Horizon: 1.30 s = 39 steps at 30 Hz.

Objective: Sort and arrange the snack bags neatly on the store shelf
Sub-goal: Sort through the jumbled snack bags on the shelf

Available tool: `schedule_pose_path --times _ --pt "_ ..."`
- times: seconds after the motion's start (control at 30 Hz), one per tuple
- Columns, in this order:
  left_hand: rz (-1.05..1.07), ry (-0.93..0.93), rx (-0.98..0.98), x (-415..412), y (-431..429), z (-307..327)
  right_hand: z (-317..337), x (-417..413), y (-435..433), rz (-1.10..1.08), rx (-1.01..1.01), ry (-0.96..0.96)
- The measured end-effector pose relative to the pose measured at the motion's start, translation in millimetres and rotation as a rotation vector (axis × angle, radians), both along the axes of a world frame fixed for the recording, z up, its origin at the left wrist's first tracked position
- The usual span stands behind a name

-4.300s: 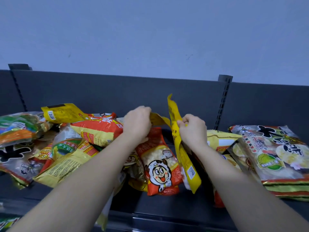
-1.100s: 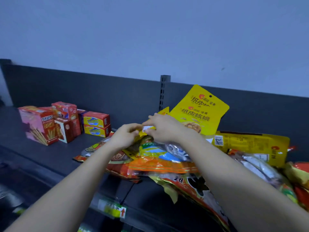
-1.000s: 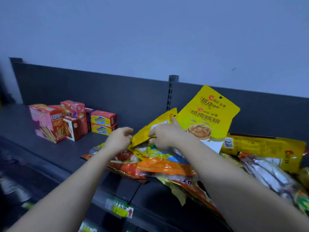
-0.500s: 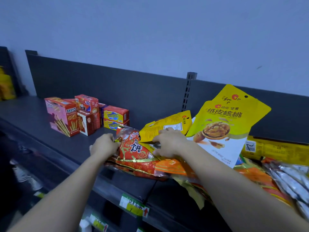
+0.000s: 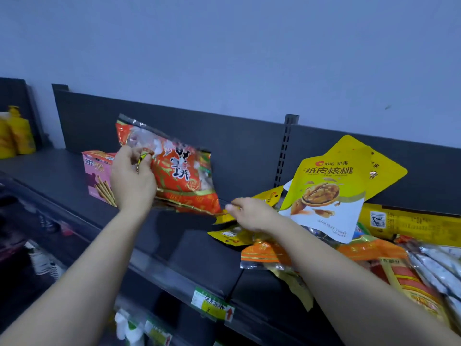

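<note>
dark shelf (image 5: 187, 245), red bag (image 5: 184, 178) now lifted, left hand (image 5: 132, 181) gripping

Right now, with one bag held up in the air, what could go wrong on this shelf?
The left hand grips the red bag by one side, clear of the shelf; it might slip or knock the pink box behind. The walnut pouch leans on the loose pile under the right hand; shifting that pile could topple it.
</note>
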State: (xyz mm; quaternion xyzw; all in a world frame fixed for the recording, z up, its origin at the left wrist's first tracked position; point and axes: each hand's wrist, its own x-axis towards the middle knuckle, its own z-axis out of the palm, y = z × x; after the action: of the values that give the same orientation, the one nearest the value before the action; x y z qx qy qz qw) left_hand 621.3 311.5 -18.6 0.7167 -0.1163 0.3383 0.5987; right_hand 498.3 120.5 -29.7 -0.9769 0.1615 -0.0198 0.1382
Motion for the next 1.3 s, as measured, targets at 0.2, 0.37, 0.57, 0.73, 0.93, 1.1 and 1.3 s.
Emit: schedule_pose_path --times 0.2,0.37,0.57,0.73,0.93,1.1,1.3 --pt "-0.210 -0.025 -0.272 -25.7 -11.7 18.8 23.0 -1.2 9.3 -0.107 0.890 -0.516" --pt "-0.449 -0.018 -0.399 -44.9 -35.8 25.1 42.6 -39.1 -1.9 -0.151 0.879 -0.850" --pt "-0.569 0.009 -0.303 -71.5 -75.1 29.3 57.3 -100.7 -21.1 -0.233 0.589 -1.043" --pt "-0.643 0.172 -0.099 -93.4 -107.8 3.4 48.5 -143.2 -34.5 -0.348 0.417 -1.011" --pt "-0.680 0.166 -0.141 -144.4 -124.3 2.1 47.0 -194.0 -48.0 -0.359 0.394 -1.002" --pt "-0.742 0.169 -0.189 -191.4 -144.8 11.6 49.9 -246.8 -59.7 -0.370 0.363 -1.052" --pt "-0.775 0.140 -0.173 -267.0 -174.6 23.9 57.4 -329.5 -77.8 -0.393 0.365 -1.018"
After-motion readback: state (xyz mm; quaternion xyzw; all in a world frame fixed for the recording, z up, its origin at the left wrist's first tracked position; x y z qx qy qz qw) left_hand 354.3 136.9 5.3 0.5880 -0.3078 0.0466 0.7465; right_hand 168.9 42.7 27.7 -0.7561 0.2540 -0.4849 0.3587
